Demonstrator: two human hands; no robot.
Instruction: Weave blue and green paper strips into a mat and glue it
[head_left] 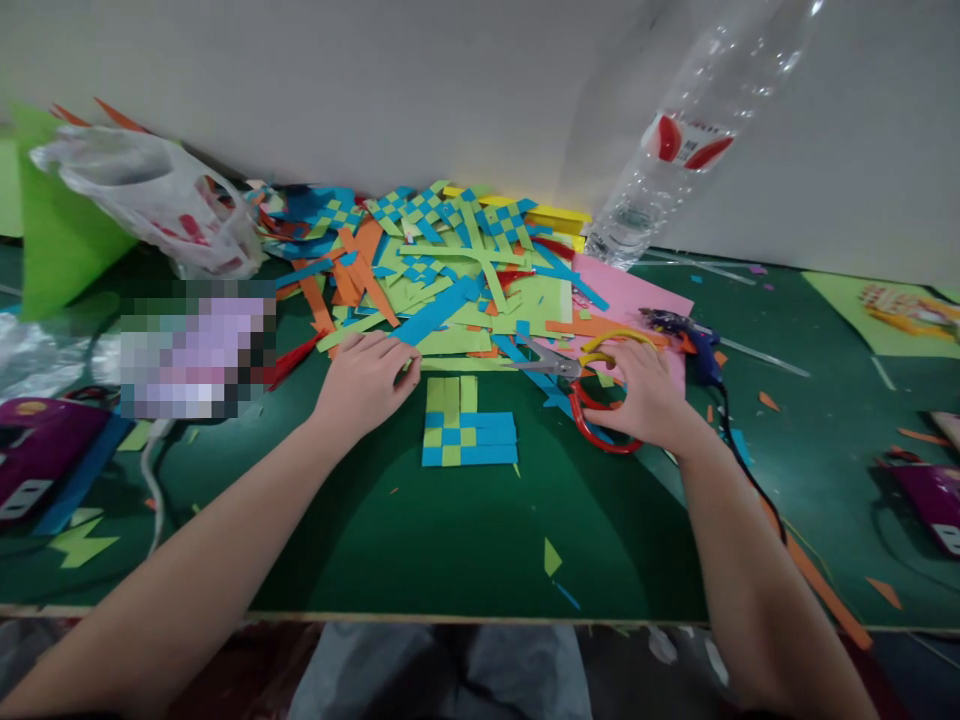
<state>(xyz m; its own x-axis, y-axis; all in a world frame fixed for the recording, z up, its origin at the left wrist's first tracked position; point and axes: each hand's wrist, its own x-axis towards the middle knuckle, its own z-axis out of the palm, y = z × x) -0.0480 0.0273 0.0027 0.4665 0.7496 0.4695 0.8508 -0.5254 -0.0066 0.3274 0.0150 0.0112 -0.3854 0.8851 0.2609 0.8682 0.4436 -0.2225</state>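
Note:
My left hand (367, 378) rests at the front edge of the paper pile, fingers loosely bent and thumb apart. No object shows in it, though its fingertips are partly hidden. My right hand (641, 392) grips a pair of scissors (559, 362) by the red and yellow handles. The blades point left, slightly parted, over loose strips. Between my hands, closer to me, a small woven piece of blue and green paper strips (470, 424) lies flat. Its checked part is at lower left, with green ends running away from me and blue ends to the right.
Behind my hands spreads a heap of paper strips and woven pieces (450, 265). A clear plastic bottle (675, 150) leans at the back right. To the right lies a corded blue glue gun (697, 345). On the left are a plastic bag (161, 200) and a pixelated phone-like object (199, 355).

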